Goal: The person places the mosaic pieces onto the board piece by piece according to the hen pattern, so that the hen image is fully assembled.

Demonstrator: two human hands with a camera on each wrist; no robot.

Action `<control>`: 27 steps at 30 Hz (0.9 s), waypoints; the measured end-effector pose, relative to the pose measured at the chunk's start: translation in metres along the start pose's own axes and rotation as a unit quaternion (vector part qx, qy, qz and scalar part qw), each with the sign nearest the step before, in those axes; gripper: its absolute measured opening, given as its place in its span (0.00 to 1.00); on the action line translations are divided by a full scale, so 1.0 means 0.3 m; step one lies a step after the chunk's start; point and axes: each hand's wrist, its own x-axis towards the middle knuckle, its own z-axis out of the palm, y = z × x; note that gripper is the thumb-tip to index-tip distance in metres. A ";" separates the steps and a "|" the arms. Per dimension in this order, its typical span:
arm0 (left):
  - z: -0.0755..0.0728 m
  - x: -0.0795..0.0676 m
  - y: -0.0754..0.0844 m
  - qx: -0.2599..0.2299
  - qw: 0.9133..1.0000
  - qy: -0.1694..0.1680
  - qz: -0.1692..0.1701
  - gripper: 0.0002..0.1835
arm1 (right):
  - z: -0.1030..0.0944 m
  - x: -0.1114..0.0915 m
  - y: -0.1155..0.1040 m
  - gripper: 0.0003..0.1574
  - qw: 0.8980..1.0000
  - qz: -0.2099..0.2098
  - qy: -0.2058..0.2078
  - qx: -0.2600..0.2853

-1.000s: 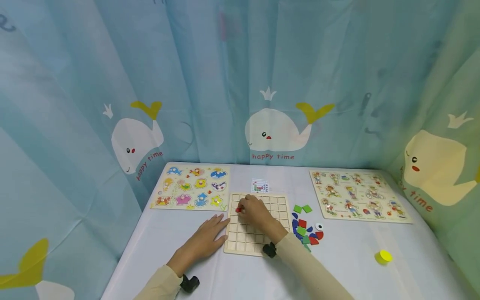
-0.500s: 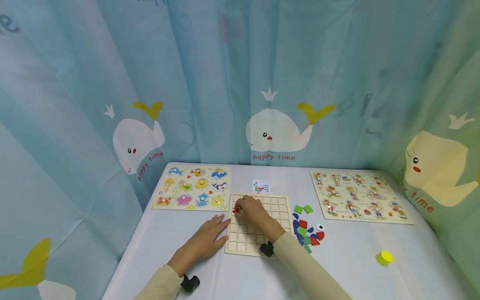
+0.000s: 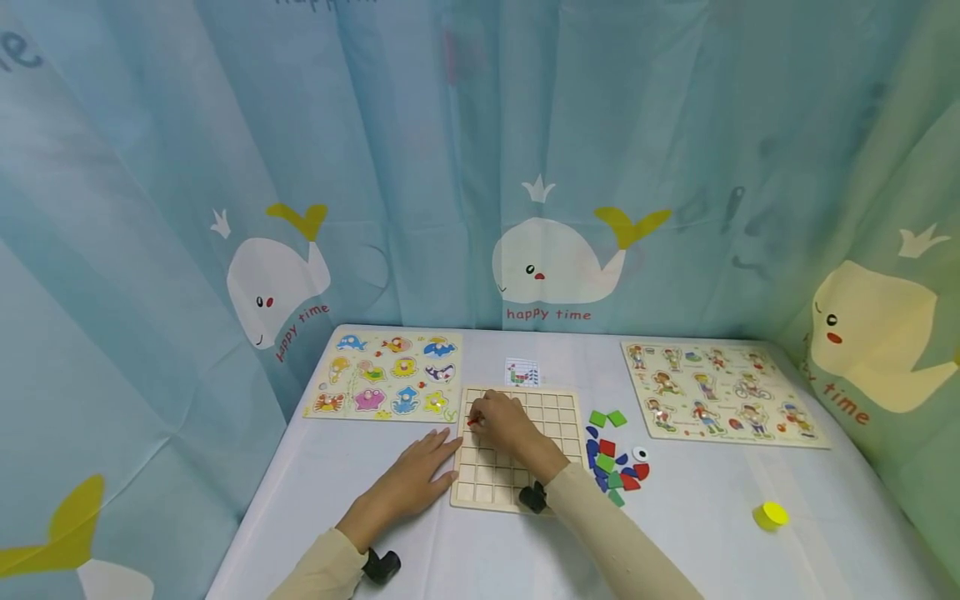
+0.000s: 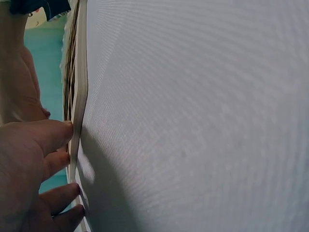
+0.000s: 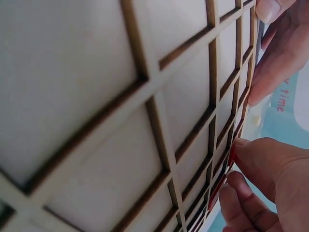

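A light wooden board (image 3: 486, 497) divided into square cells lies in the middle of the table. Over its upper left cells, my right hand (image 3: 510, 427) pinches a small red tile (image 5: 233, 154) between thumb and fingers. Another strip of red (image 5: 217, 193) shows at the cells just below those fingertips in the right wrist view. The tile's full shape is hidden by the fingers. My left hand (image 3: 416, 475) lies flat with fingers spread, its thumb and fingertips touching the board's left edge (image 4: 79, 87).
Right of the board lie loose red, green and blue tiles (image 3: 606, 462) and a white eye piece (image 3: 640, 454). A picture card (image 3: 522, 373) sits behind it. A sea-animal puzzle (image 3: 382, 375) and a children-figure puzzle (image 3: 723, 396) flank it. A yellow cylinder (image 3: 771, 516) stands at right.
My right hand has shifted slightly left with the red tile, to the board's left column, and the tile shows less now. The left hand stays in place.
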 end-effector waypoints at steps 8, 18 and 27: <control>0.003 0.000 0.001 0.002 1.000 0.001 0.000 0.31 | 0.000 -0.002 0.008 0.06 1.000 0.002 0.000 0.005; 0.004 -0.004 -0.001 0.008 1.000 -0.005 -0.006 0.31 | -0.045 -0.020 0.027 0.10 1.000 0.007 -0.007 0.026; 0.006 0.000 -0.007 0.007 1.000 -0.008 -0.014 0.31 | -0.215 -0.155 0.142 0.20 0.999 0.038 0.004 0.020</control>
